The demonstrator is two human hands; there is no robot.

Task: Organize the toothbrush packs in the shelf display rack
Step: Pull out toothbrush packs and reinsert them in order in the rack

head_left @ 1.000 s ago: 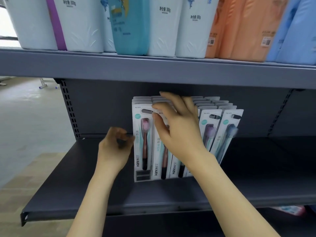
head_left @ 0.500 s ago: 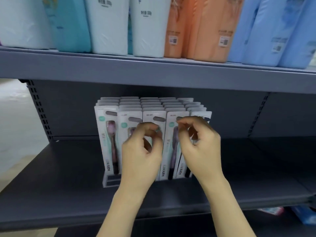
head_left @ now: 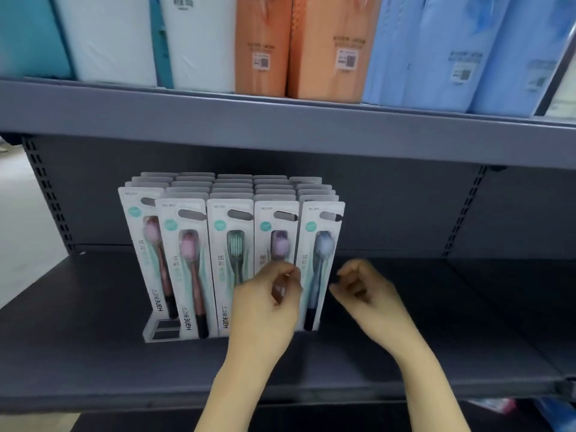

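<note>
White cardboard toothbrush packs [head_left: 229,263] stand in five rows in the rack [head_left: 162,333] on the dark lower shelf [head_left: 93,322], each row running back toward the rear panel. We count five front cards: two pink brushes, a green, a purple, a blue. The leftmost front pack [head_left: 146,254] leans left and sits a bit behind its neighbours, so we'd say that one wants squaring up; the rest look tidy and nearly done. Our left hand [head_left: 265,310] is low before the purple pack, fingers curled, tips blurred near its edge; gripping or not, we cannot tell. Our right hand [head_left: 367,291] hangs just beside the blue pack, loosely curled, holding nothing. Above, big soft packages [head_left: 311,45] line the upper shelf [head_left: 280,129].
</note>
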